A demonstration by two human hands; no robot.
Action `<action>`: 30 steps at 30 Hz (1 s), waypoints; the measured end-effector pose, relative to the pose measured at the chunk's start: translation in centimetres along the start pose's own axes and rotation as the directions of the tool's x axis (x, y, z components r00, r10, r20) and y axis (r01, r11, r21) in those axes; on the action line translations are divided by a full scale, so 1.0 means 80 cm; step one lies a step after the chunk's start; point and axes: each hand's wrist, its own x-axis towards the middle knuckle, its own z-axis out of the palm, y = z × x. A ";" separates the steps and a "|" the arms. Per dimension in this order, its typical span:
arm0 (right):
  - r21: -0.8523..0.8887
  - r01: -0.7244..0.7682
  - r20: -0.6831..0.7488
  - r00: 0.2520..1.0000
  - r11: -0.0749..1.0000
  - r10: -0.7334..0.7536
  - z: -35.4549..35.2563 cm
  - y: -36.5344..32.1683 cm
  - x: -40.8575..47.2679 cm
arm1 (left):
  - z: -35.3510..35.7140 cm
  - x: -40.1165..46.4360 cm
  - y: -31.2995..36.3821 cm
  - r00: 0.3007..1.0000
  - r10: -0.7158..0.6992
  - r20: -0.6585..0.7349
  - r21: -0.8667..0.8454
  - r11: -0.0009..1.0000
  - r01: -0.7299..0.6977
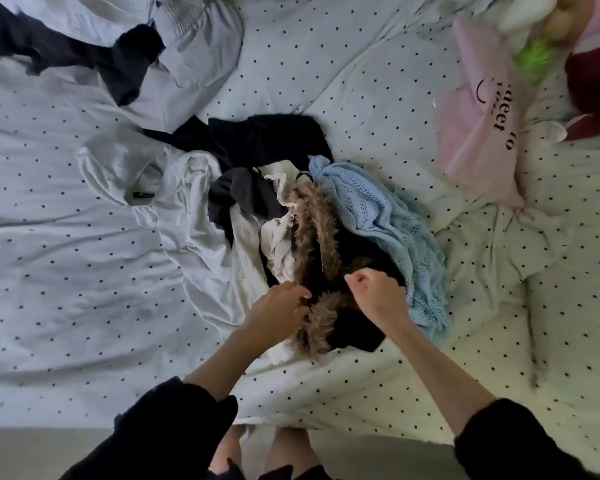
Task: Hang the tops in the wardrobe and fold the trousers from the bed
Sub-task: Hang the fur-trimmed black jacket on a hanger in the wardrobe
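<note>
A heap of clothes lies mid-bed. On top is a black top with brown fur trim. My left hand pinches its fur edge near the lower end. My right hand is fisted on the black fabric beside the fur. A light blue knitted garment lies to the right, partly under the black top. A white top spreads to the left, with cream pieces and dark garments between and behind.
The white dotted duvet covers the bed. More pale and black clothes lie at the far left. A pink pillow and soft toys sit at the far right. The bed's near edge and floor are below.
</note>
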 end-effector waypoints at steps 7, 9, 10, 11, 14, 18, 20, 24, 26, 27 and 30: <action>-0.181 0.201 0.006 0.979 0.963 -0.203 0.016 -0.070 0.136 | 0.042 0.038 -0.039 0.918 -0.390 -0.065 -0.295 0.887 0.356; -0.083 0.186 0.042 0.982 0.979 -0.183 0.023 -0.079 0.152 | 0.045 0.044 -0.045 0.913 -0.406 -0.039 -0.277 0.882 0.381; 0.004 0.180 0.025 0.983 0.984 -0.180 0.024 -0.080 0.155 | 0.044 0.043 -0.046 0.910 -0.408 -0.070 -0.304 0.878 0.370; 0.083 0.178 -0.006 0.984 0.981 -0.178 0.022 -0.081 0.154 | 0.038 0.041 -0.046 0.901 -0.417 -0.118 -0.351 0.867 0.355; 0.137 0.165 -0.124 0.981 0.977 -0.148 0.008 -0.075 0.139 | 0.001 0.025 -0.049 0.827 -0.450 -0.338 -0.410 0.861 0.301; -0.064 0.094 -0.133 0.986 0.993 -0.102 -0.018 -0.060 0.100 | -0.072 -0.019 -0.058 0.740 -0.348 -0.575 -0.278 0.934 0.223; -0.282 0.071 -0.116 0.987 0.957 -0.108 -0.022 -0.060 0.081 | -0.092 -0.042 -0.054 0.750 -0.232 -0.620 -0.162 0.973 0.167; -0.524 0.491 0.026 0.826 0.696 -0.563 -0.016 -0.091 0.058 | -0.105 -0.081 -0.040 0.770 -0.008 -0.638 0.057 0.997 0.058; -0.521 0.712 0.259 0.658 0.471 -0.707 -0.007 -0.116 0.054 | -0.116 -0.093 -0.041 0.733 0.029 -0.679 0.081 0.996 0.035; -0.509 0.761 0.325 0.603 0.402 -0.729 -0.002 -0.129 0.051 | -0.124 -0.100 -0.043 0.704 0.042 -0.709 0.088 0.996 0.028; -0.537 0.778 0.151 0.469 0.326 -0.870 0.001 -0.159 0.042 | -0.149 -0.120 -0.055 0.631 0.054 -0.774 0.096 0.995 0.033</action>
